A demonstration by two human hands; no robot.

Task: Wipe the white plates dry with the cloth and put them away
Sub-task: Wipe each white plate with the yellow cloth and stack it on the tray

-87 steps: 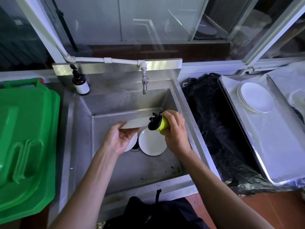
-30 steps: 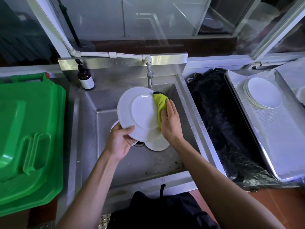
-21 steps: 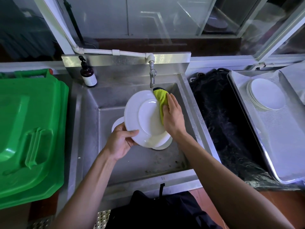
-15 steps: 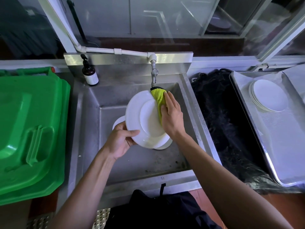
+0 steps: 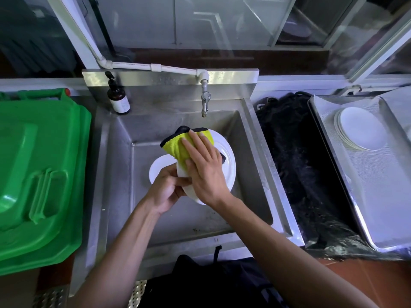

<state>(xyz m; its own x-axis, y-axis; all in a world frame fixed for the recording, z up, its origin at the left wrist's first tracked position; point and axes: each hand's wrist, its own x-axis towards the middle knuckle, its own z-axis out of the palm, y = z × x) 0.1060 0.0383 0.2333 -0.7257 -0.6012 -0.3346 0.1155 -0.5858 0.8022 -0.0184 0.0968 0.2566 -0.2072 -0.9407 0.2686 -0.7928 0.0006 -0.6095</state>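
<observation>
Yellow microfibre cloth [image 5: 178, 145] with black edging lies across white plate [image 5: 226, 165], held tilted over steel sink [image 5: 251, 156]. Right hand [image 5: 205, 168] presses cloth flat, fingers straight. Left hand [image 5: 165, 188] grips plate's lower left rim, fingers curled. Second plate [image 5: 156, 171] in basin beneath. Stack of plates [image 5: 360, 128] on metal tray [image 5: 378, 196], far right. Pump bottle [image 5: 117, 100] behind basin; green bin lid [image 5: 40, 174] left.
</observation>
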